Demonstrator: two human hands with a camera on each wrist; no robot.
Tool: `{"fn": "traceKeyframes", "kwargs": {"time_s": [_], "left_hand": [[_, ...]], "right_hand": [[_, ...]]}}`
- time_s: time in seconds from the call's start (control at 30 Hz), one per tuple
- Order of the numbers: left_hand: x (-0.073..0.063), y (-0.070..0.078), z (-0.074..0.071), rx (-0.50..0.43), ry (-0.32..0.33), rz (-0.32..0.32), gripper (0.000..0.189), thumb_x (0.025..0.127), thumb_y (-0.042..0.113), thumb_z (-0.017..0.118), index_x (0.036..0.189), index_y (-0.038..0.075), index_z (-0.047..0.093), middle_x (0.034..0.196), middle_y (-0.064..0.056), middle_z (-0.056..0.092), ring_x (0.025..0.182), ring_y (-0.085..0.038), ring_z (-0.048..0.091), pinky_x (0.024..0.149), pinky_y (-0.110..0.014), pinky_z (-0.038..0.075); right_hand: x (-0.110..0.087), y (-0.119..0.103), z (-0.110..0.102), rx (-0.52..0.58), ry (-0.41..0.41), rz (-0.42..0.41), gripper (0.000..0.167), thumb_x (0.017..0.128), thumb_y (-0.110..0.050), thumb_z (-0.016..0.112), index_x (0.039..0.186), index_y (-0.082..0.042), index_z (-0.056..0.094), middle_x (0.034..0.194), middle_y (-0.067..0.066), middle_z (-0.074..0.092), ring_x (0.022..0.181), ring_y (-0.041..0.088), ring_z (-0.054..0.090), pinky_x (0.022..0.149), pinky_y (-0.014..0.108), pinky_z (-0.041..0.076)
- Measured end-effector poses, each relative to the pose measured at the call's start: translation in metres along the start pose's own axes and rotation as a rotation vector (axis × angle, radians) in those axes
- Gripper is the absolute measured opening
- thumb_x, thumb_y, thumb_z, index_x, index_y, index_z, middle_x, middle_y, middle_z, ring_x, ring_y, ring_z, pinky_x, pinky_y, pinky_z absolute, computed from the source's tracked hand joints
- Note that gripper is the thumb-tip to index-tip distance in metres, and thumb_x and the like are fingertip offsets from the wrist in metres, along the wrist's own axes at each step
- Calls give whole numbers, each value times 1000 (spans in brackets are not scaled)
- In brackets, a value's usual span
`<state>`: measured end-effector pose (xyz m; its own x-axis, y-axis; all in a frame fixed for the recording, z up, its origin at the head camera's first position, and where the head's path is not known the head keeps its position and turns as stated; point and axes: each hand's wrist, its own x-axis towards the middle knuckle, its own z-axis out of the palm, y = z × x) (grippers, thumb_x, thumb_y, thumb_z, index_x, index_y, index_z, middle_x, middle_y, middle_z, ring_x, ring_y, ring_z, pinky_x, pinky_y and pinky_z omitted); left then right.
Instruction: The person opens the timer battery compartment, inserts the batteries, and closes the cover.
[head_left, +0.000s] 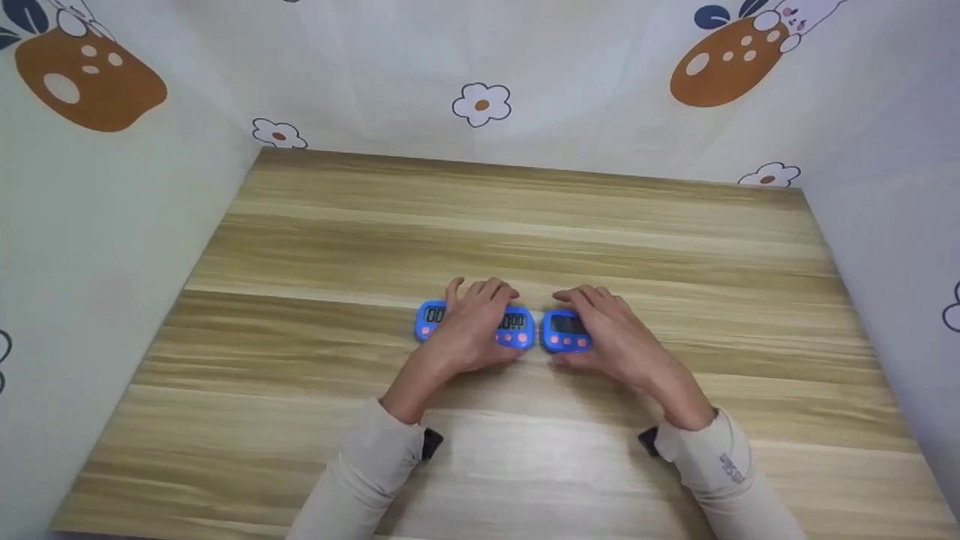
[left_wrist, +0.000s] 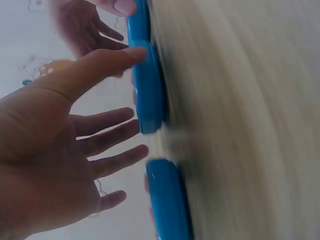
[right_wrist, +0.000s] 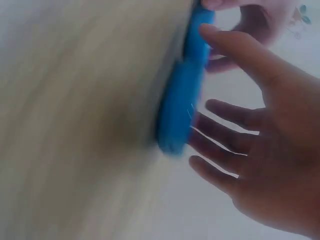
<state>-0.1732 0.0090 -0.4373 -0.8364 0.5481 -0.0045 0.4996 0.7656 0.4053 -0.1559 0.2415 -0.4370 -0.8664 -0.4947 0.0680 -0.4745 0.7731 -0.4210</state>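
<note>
my left hand (head_left: 472, 322) and right hand (head_left: 619, 337) were both sitting pretty wide, thumbs on the near side and fingers loosely spread out past the far side. between the left thumb and fingers i had the middle timer (head_left: 517, 334), a blue one, and in the left wrist view the thumb tip overlapped its near edge, but i couldn't tell if it was actually pressing. the left timer (head_left: 427, 319), same blue, lay by the outer side of that hand, partly covered by it, with a gap between it and the middle one. the right timer (head_left: 562, 334) was between my right thumb and fingers, just beside the middle one, and it came through blurry in the right wrist view, so no clue whether i was touching it. its screen looked dark, while the two by the left hand showed digits. all of them were on the wood-grain table (head_left: 525, 225) under my hands. pale sleeves (head_left: 360, 465) ran back from the wrists, and well past the fingertips stood a pale wall (head_left: 375, 75) printed with flowers (head_left: 481, 105)
</note>
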Motion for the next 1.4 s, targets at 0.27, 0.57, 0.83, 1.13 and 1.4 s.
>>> {"fn": "traceKeyframes", "kwargs": {"time_s": [0.27,0.57,0.83,1.13,1.4], "left_hand": [[20,28,18,108,-38,66,69,79,42,80,134,9,54,129,-5,55,123,-25,47,112,-57,16],[-2,28,17,-159,183,136,64,71,34,89,124,13,58,119,-1,58,117,-19,49,107,-50,25],[-24,25,24,-494,229,195,66,69,40,88,124,18,59,119,10,55,115,-9,48,95,-46,35],[-19,38,25,-731,153,251,69,75,21,87,131,17,47,124,5,55,113,-15,52,95,-35,46],[-14,46,33,-1200,56,231,70,81,1,78,139,11,41,139,-3,45,127,-19,47,105,-35,41]], "right_hand": [[-13,14,-2,-34,-12,28,68,75,-27,86,131,-2,57,119,9,61,110,27,54,98,49,42],[-30,9,-4,252,142,-43,63,70,-18,90,126,-12,61,115,-4,61,106,18,56,91,42,48],[-51,-11,-18,524,154,-78,61,72,-5,87,127,-8,62,117,3,62,100,25,59,85,50,51],[-53,-36,-24,597,404,-245,59,67,6,87,121,2,63,112,13,66,101,31,57,88,35,48],[-57,-36,-22,411,395,-298,58,71,4,84,125,-4,64,129,12,60,119,30,50,105,30,37]]}}
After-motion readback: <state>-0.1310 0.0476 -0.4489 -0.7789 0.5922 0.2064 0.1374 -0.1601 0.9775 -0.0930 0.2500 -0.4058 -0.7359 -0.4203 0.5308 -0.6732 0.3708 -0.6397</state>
